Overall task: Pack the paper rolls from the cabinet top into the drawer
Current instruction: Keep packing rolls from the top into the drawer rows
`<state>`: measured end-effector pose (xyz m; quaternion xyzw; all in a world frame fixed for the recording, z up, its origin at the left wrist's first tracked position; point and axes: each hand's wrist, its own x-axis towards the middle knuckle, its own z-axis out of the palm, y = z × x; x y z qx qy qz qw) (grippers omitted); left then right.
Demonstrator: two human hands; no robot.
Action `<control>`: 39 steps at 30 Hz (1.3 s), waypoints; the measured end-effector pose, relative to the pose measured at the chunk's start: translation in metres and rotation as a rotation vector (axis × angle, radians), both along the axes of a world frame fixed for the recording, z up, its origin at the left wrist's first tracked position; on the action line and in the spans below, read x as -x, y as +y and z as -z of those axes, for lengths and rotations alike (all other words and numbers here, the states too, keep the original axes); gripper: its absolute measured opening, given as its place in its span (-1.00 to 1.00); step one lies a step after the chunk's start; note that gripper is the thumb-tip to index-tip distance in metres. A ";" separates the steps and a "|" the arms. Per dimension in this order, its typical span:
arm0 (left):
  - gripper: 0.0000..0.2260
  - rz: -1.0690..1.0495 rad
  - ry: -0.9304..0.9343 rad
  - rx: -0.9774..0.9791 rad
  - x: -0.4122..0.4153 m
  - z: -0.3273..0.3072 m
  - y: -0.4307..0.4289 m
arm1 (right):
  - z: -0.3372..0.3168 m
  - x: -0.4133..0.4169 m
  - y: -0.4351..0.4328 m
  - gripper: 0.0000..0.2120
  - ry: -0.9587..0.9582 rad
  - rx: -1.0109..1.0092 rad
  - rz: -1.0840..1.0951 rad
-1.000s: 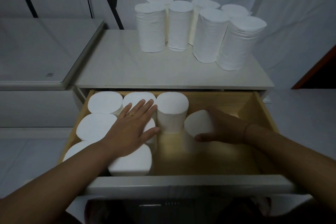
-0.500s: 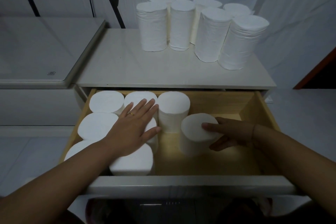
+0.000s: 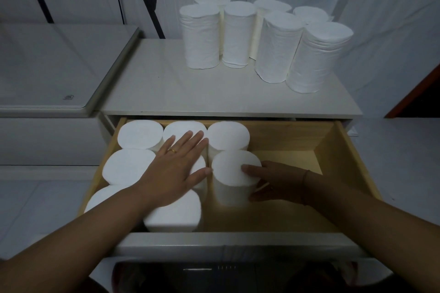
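I see my left hand (image 3: 177, 169) lying flat and released on the packed paper rolls (image 3: 140, 135) in the drawer (image 3: 352, 157). My right hand (image 3: 273, 181) grasps 1 upright roll (image 3: 234, 175) there. 7 rolls (image 3: 276, 46) stand on the cabinet top (image 3: 154, 88).

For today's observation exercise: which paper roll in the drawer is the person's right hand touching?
The roll in the third column, just in front of the back-row roll. The right hand has fingers on its top and side; the left hand lies flat on other rolls.

One head view; looks forward and down, close over the open drawer (image 3: 352, 162) and cabinet top (image 3: 154, 93).
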<state>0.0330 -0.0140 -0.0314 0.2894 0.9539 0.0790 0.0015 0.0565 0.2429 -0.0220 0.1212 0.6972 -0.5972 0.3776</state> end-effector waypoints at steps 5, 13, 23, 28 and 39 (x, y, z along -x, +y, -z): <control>-0.35 0.002 -0.014 -0.016 0.000 -0.002 0.001 | 0.000 0.000 -0.006 -0.61 -0.023 0.081 0.011; -0.36 -0.003 -0.024 -0.014 -0.002 -0.005 0.001 | -0.002 0.003 -0.015 -0.53 -0.012 0.080 0.007; -0.35 0.001 -0.046 -0.028 -0.001 -0.004 0.000 | -0.013 0.009 -0.007 -0.59 0.177 -0.279 -0.164; -0.36 0.025 0.030 -0.044 0.006 -0.010 0.001 | -0.052 0.030 0.003 -0.65 0.686 -0.594 -0.054; -0.39 0.005 0.093 -0.111 0.030 -0.002 0.028 | -0.107 0.150 -0.063 -0.43 1.117 -0.416 0.196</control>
